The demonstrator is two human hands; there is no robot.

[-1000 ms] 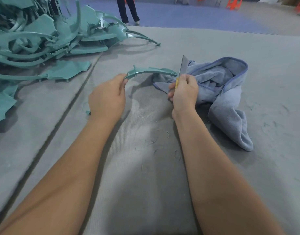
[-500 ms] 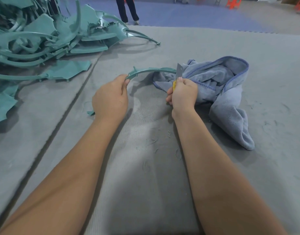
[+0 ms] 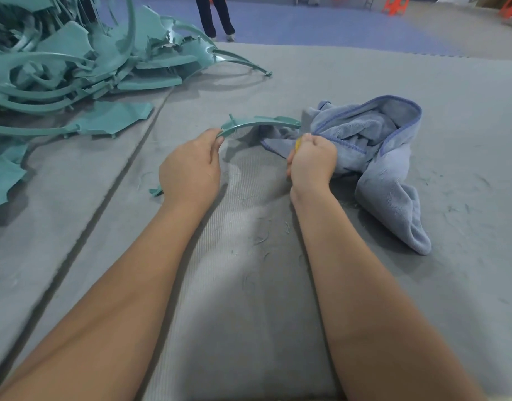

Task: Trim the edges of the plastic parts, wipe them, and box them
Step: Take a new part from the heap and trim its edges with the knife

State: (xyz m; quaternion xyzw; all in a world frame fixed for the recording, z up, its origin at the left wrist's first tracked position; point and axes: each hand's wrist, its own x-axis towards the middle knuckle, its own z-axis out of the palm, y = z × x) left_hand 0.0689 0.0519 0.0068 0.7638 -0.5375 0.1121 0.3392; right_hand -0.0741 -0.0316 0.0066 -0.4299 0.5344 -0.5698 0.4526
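Note:
A curved teal plastic part [image 3: 257, 123] arches above the grey mat between my hands. My left hand [image 3: 191, 169] grips its near end, and a small teal tip [image 3: 156, 192] pokes out below that hand. My right hand [image 3: 311, 159] is curled round a yellow-handled knife [image 3: 298, 144]; its grey blade [image 3: 306, 120] meets the part's far end. A blue-grey cloth [image 3: 388, 157] lies crumpled right behind and beside the right hand.
A big heap of teal plastic parts [image 3: 75, 68] fills the far left of the grey mat [image 3: 249, 299]. Thin teal shavings [image 3: 263, 238] lie between my forearms. A person's legs [image 3: 215, 15] stand beyond the mat on a blue floor.
My right hand has drawn the knife downward along the part's far end, so less blade shows above the fist. My left hand keeps its grip.

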